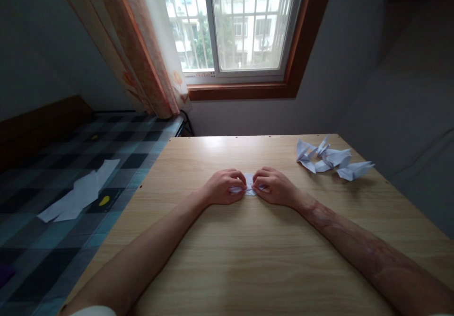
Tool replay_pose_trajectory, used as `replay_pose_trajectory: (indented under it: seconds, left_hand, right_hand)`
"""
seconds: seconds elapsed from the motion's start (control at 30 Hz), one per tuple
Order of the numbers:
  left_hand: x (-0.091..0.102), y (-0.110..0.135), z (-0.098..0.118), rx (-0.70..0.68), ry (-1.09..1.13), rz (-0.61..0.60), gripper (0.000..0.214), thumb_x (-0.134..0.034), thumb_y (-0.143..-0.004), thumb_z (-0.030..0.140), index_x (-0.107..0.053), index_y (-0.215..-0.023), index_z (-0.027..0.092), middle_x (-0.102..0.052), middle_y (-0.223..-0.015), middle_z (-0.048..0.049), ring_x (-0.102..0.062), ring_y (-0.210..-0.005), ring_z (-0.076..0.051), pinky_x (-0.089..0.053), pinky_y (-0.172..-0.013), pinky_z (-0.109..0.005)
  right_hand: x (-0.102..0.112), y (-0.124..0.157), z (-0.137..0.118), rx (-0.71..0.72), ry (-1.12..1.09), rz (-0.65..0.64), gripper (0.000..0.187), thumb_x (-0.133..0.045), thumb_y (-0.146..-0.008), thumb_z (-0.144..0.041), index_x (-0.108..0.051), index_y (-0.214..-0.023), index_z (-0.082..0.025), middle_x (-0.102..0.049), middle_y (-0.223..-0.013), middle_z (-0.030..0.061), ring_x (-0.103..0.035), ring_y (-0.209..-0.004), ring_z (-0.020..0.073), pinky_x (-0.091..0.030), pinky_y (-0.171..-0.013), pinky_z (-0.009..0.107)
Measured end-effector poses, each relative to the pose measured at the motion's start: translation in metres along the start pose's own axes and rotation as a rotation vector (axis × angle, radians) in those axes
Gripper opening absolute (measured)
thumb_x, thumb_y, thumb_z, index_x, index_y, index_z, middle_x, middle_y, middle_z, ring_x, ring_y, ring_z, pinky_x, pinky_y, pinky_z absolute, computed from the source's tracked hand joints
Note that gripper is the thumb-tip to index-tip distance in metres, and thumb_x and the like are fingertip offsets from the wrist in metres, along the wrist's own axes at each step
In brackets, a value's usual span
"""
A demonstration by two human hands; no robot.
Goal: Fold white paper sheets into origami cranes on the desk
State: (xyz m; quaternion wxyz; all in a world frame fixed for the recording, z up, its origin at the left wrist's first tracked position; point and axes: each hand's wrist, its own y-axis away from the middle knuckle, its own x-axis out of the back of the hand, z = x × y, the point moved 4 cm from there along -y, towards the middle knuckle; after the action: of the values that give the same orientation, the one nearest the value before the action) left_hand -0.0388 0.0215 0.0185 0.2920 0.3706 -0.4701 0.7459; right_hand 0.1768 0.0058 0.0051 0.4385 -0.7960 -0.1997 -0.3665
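A small piece of folded white paper [250,179] lies on the wooden table [227,259], between my two hands. My left hand [227,187] is closed, its fingertips pinching the paper's left side. On the opposite side, my right hand [275,186] pinches the paper in the same way, thumb and fingers together. Both hands rest low against the tabletop. Much of the paper is covered by my fingers, so its exact folded shape cannot be made out.
Several folded white paper cranes [328,157] sit in a cluster at the table's back right. To the left, white paper pieces [80,195] lie on a bed with a checked cover [117,136]. A curtain [142,46] hangs beside the window [248,27] beyond the table.
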Motion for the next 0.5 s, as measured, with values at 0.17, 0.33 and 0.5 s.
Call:
replay_pose_trajectory:
  seconds: [0.17, 0.33, 0.5]
  left_hand:
    - [0.0010, -0.0014, 0.0003, 0.000, 0.006, 0.006, 0.007, -0.075, -0.092, 0.024, -0.082, -0.095, 0.025, -0.083, -0.104, -0.0045, -0.076, -0.087, -0.019, -0.061, -0.083, -0.031]
    - [0.0018, -0.0015, 0.0010, 0.001, -0.002, 0.011, 0.008, -0.075, -0.093, 0.025, -0.082, -0.095, 0.025, -0.083, -0.104, -0.0046, -0.076, -0.087, -0.019, -0.061, -0.082, -0.031]
    - [0.0025, -0.0014, 0.0016, -0.007, 0.003, 0.010, 0.008, -0.075, -0.092, 0.024, -0.082, -0.097, 0.025, -0.083, -0.105, -0.0042, -0.076, -0.087, -0.019, -0.060, -0.082, -0.031]
  right_hand:
    - [0.0025, -0.0013, -0.0033, -0.005, -0.001, 0.002, 0.009, -0.072, -0.098, -0.016, -0.071, -0.095, -0.025, -0.077, -0.099, 0.0065, -0.067, -0.090, 0.0250, -0.056, -0.083, 0.041]
    - [0.0013, -0.0011, -0.0020, -0.008, -0.009, 0.002, 0.010, -0.072, -0.096, -0.015, -0.071, -0.096, -0.025, -0.078, -0.100, 0.0065, -0.067, -0.091, 0.0251, -0.056, -0.084, 0.040]
    - [0.0007, -0.0007, -0.0005, -0.016, -0.007, 0.007, 0.010, -0.073, -0.096, -0.015, -0.071, -0.095, -0.025, -0.078, -0.100, 0.0064, -0.067, -0.091, 0.0252, -0.056, -0.085, 0.041]
